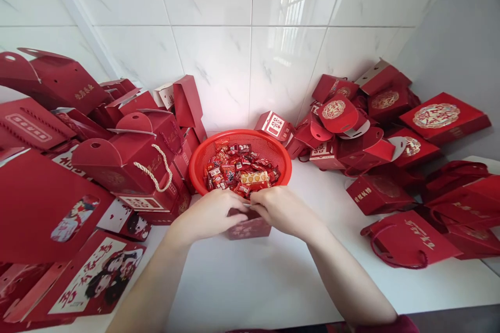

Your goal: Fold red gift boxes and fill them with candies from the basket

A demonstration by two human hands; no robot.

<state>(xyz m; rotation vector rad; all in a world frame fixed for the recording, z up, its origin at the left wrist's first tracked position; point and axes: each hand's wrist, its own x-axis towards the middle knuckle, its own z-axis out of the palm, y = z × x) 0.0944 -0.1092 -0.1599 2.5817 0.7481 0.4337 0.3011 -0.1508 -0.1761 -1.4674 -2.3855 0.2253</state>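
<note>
A small dark-red gift box (250, 230) stands on the white table, just in front of a red plastic basket (196, 169). My left hand (219, 210) has its fingers closed on the box's top edge at the left. On the right side of the same edge, my right hand (283, 209) pinches with bent fingers. The two hands almost meet over the box and hide most of its top and inside. Red-wrapped candies (228, 173) fill the lower part of the basket, with a yellow-and-red packet (254, 178) lying among them.
Red gift boxes with cord handles (128, 161) crowd the left side in a tall stack. More red boxes (390, 187) are heaped on the right. A bag-like box (410, 239) lies near the right front. Behind the basket rises a white tiled wall (219, 62).
</note>
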